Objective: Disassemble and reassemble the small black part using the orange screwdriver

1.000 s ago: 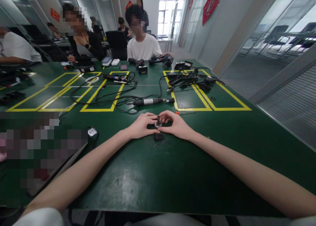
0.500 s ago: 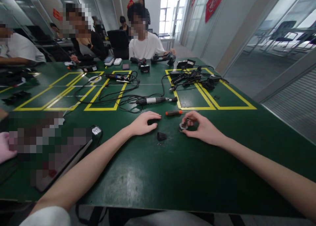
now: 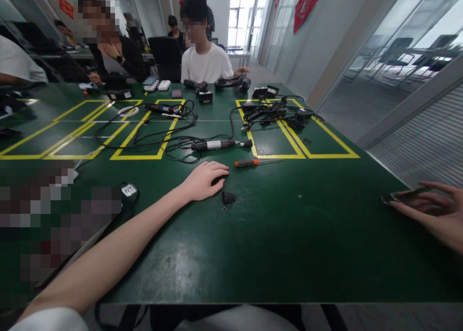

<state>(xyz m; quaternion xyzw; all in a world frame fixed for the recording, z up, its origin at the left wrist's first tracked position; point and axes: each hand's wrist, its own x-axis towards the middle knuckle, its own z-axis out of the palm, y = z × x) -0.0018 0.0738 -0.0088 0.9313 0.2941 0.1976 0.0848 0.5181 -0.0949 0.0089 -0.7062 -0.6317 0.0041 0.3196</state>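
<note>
Green worktable: left hand flat, cupped over something dark, beside black cap. Right hand far right at table edge, fingers spread on flat dark object; a nudge could tip it off.

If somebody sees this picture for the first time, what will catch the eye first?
Probably the yellow tape rectangles on the green table, with tangled black cables inside them. Nearer, the left hand lies flat beside a small black part, below an orange-handled screwdriver. The right hand reaches the table's right edge.
</note>
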